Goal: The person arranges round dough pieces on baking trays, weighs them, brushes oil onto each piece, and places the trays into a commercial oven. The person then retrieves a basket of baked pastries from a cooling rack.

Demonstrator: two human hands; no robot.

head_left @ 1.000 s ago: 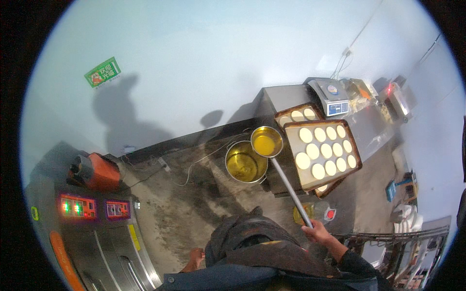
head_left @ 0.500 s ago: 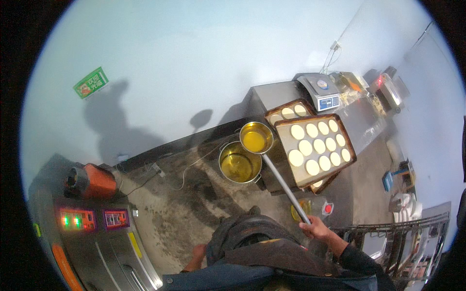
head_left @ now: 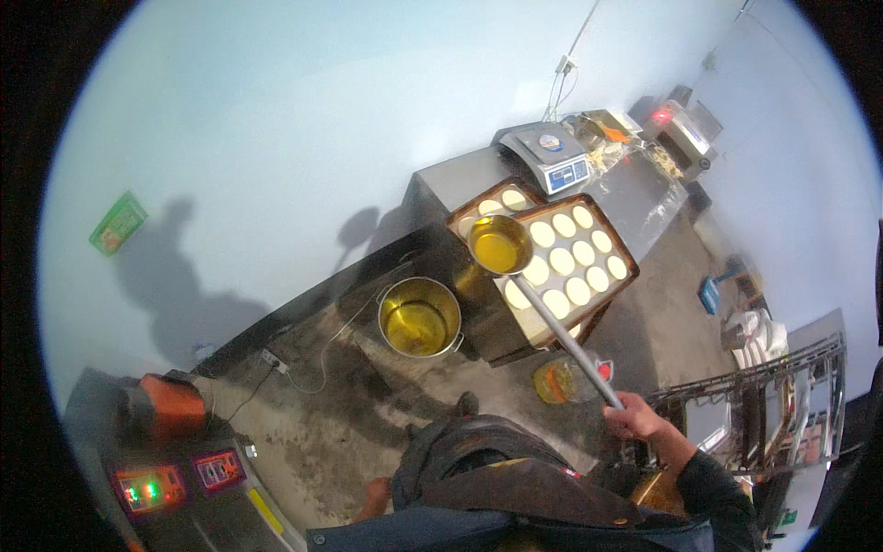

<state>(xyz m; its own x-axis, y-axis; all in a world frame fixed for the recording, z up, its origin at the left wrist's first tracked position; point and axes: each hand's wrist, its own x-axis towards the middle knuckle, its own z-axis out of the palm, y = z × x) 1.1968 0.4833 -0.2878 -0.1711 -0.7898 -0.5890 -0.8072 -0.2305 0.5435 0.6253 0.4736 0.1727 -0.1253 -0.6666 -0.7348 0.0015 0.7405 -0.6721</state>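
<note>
Since the earlier frame, the ladle point(head_left: 559, 329) had shifted from overlapping the pot point(head_left: 421, 290) to hanging at its two o'clock, the bowl overlapping the front baking tray point(head_left: 533, 324) in view. My right hand point(head_left: 635, 419) was closed around the handle's end, the bowl at its eleven o'clock; my left hand point(head_left: 375, 501) was blurred, its grip undeterminable. Good practice, I judged, required a level bowl and slow wrist, lest yellow liquid point(head_left: 497, 250) spill. Lettering on the green sign point(head_left: 118, 224), at nine o'clock, proved illegible.

The pot point(head_left: 418, 291) stands left of the ladle point(head_left: 567, 342) and tray point(head_left: 555, 282).
</note>
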